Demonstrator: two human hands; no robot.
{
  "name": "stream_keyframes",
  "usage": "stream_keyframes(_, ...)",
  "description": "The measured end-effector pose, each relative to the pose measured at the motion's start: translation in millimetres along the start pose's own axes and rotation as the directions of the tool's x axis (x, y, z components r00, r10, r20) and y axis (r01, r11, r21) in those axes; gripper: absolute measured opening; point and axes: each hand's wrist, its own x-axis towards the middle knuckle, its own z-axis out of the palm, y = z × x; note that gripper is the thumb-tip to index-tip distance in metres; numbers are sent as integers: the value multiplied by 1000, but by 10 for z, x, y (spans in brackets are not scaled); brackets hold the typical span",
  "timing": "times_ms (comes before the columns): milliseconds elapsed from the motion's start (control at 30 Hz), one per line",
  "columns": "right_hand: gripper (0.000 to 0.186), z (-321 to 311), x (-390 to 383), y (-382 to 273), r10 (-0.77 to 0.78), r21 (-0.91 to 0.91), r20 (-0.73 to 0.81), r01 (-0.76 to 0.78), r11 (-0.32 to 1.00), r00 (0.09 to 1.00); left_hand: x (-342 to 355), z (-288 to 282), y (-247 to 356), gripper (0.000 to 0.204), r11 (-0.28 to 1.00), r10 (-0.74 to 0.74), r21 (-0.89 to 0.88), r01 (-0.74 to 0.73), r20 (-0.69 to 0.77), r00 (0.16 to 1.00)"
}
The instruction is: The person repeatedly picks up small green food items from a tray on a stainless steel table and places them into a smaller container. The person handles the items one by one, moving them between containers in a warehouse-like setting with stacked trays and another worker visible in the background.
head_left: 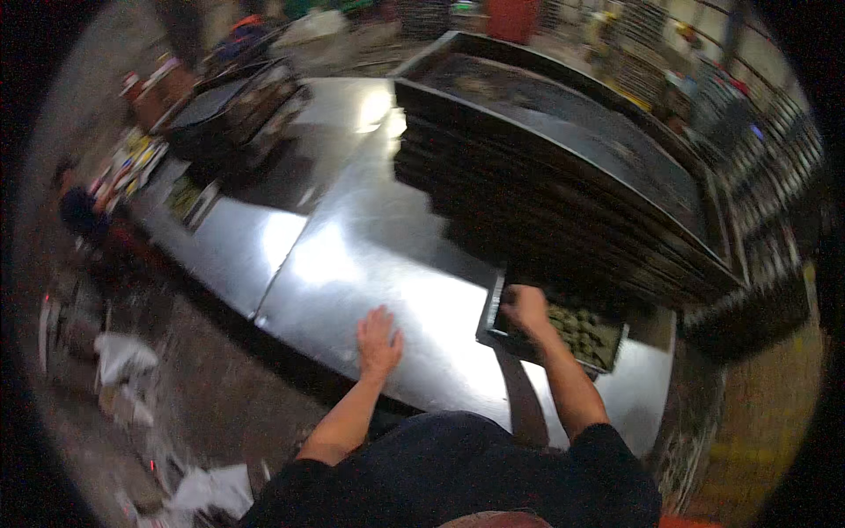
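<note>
My left hand [378, 341] lies flat on the shiny metal table [370, 229], fingers stretched out, with nothing in it. To its right, my right hand [527, 310] is closed over the left end of a dark shallow tray [485, 321]. Whatever its curled fingers hold is hidden. Several small, rounded, pale green pieces [584, 333] lie in the tray, to the right of that hand. Blur keeps me from telling what they are.
A tall stack of large dark trays [546, 176] rises just beyond the right hand. Farther left stand more dark trays [238, 123] and a small tray [189, 202]. A person [79, 211] is beyond the table's left end. White sacks [211, 491] lie on the floor.
</note>
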Motion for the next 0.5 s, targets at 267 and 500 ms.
stream_keyframes(267, 34, -253, -19, 169, 503, 867, -84, -186, 462, 860, -27, 155, -163, 46, 998, -35, -43, 37, 42, 998)
stream_keyframes(500, 32, -466, -279, 13, 363, 815, 333, -72, -575, 870, -33, 206, -373, 46, 1000, -8, 11, 8, 8, 1000)
